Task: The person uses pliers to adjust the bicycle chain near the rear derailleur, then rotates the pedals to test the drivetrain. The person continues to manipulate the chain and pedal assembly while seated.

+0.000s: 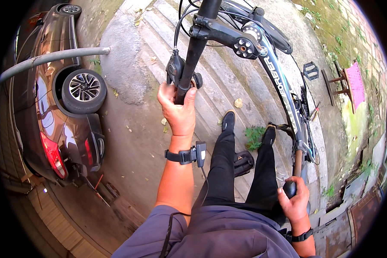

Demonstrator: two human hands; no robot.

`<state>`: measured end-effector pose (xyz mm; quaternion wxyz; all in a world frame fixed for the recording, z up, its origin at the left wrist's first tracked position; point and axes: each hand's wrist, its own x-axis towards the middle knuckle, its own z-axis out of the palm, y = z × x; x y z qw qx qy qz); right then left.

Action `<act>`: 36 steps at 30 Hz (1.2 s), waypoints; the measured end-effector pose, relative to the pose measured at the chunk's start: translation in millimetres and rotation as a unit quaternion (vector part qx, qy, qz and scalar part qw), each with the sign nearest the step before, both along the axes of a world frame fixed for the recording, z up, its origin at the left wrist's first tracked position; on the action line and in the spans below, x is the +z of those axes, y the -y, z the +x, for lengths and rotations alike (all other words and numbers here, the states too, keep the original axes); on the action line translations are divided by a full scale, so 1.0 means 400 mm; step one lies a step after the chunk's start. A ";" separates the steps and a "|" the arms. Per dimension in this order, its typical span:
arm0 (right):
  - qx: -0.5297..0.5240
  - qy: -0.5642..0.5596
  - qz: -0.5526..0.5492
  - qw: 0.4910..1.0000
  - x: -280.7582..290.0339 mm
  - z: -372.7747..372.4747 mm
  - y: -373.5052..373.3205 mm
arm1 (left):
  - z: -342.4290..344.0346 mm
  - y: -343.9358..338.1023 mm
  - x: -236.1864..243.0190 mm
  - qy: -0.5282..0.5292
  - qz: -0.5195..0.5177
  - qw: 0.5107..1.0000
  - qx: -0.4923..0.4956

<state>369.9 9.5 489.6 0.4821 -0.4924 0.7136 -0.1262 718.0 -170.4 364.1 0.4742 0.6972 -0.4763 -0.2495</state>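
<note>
A bicycle with a white, blue and black frame [284,88] stands at my right, its stem [221,35] at the top of the view. My left hand [178,109] is closed round the near end of the black handlebar [194,51], just below a black shifter and brake lever unit [174,66]. Its fingers are partly hidden behind the bar. At the lower right, my right hand [296,202] grips the rounded black front of the saddle [290,188], beside a brownish seat post [298,162]. A black pedal [244,163] shows near my legs.
Shallow stone steps [210,79] lie under the bicycle. A brown car [60,116] stands at the left, with a grey curved pipe [69,53] in front of it. At the right are a pink-topped stool [354,86] and a mossy strip. A green weed [254,137] grows between my feet.
</note>
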 end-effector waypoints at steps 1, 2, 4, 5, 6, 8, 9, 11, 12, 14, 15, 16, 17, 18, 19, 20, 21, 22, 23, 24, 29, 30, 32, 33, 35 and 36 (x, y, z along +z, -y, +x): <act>-0.002 0.003 0.004 1.000 0.000 -0.001 -0.002 | -0.002 0.000 0.004 0.003 0.005 1.000 -0.001; -0.002 0.002 0.002 1.000 0.000 -0.002 -0.003 | -0.003 0.000 0.006 0.005 0.010 1.000 -0.002; -0.002 0.001 0.000 1.000 -0.001 -0.003 -0.002 | 0.002 0.000 0.003 -0.004 0.015 1.000 -0.007; 0.000 -0.001 0.004 1.000 0.000 -0.002 -0.001 | 0.005 -0.002 0.001 -0.008 0.019 1.000 -0.009; 0.003 -0.004 0.008 1.000 0.003 -0.002 0.002 | 0.006 -0.003 0.000 -0.009 0.022 1.000 -0.009; 0.005 -0.008 0.011 1.000 0.005 -0.003 0.008 | 0.005 -0.001 0.001 -0.010 0.026 1.000 -0.005; 0.004 -0.010 0.011 1.000 0.003 -0.003 0.002 | 0.006 -0.002 -0.002 -0.021 0.018 1.000 -0.005; -0.003 -0.013 0.006 1.000 0.003 -0.001 0.000 | 0.008 -0.001 -0.010 -0.016 0.003 1.000 -0.004; 0.000 -0.015 0.002 1.000 0.003 0.003 -0.001 | 0.011 -0.002 -0.016 -0.013 -0.004 1.000 -0.002; 0.007 -0.022 -0.007 1.000 0.004 0.001 -0.001 | 0.007 0.002 -0.017 -0.035 -0.005 0.999 0.001; -0.002 -0.023 -0.001 1.000 0.007 0.006 0.000 | 0.007 0.000 -0.014 -0.031 0.000 1.000 0.000; -0.004 -0.017 -0.009 1.000 -0.002 0.004 -0.007 | 0.007 -0.003 -0.009 -0.028 0.006 1.000 -0.002; 0.004 -0.026 -0.018 0.999 -0.001 0.004 -0.005 | 0.011 -0.008 -0.015 -0.009 0.010 1.000 0.004; 0.012 -0.035 -0.026 0.999 0.000 0.005 -0.001 | 0.013 -0.008 -0.020 -0.002 0.008 1.000 0.006; 0.015 -0.034 -0.029 0.999 -0.004 0.004 -0.004 | 0.014 -0.009 -0.023 0.006 0.007 1.000 0.005; 0.016 -0.034 -0.027 0.999 -0.004 0.002 -0.003 | 0.015 -0.009 -0.025 0.014 0.006 1.000 0.004; 0.017 -0.034 -0.025 0.999 -0.003 0.001 -0.001 | 0.015 -0.010 -0.025 0.018 0.009 1.000 0.007; 0.017 -0.032 -0.020 0.999 -0.004 0.001 -0.003 | 0.016 -0.010 -0.024 0.027 0.007 1.000 0.005; 0.021 -0.036 -0.018 0.999 -0.005 -0.001 -0.004 | 0.017 -0.011 -0.023 0.035 0.006 0.999 0.003; 0.021 -0.040 -0.016 0.999 -0.006 -0.003 -0.006 | 0.017 -0.011 -0.022 0.044 0.005 0.999 -0.001; 0.019 -0.050 -0.005 0.999 -0.003 -0.003 -0.009 | 0.020 -0.010 -0.028 0.024 -0.005 1.000 0.000; 0.018 -0.047 -0.001 0.999 -0.004 -0.005 -0.010 | 0.020 -0.011 -0.026 0.018 -0.003 1.000 -0.001; 0.015 -0.041 0.008 0.999 -0.005 -0.010 -0.011 | 0.021 -0.011 -0.023 0.006 0.001 1.000 0.001; 0.021 -0.041 -0.002 0.999 -0.006 -0.009 -0.011 | 0.021 -0.012 -0.022 0.000 0.004 1.000 0.004; 0.028 -0.043 -0.021 0.998 -0.005 -0.006 -0.009 | 0.018 -0.009 -0.021 -0.013 0.005 1.000 0.003; 0.027 -0.043 -0.020 0.999 -0.006 -0.005 -0.008 | 0.016 -0.008 -0.020 -0.019 0.004 1.000 0.001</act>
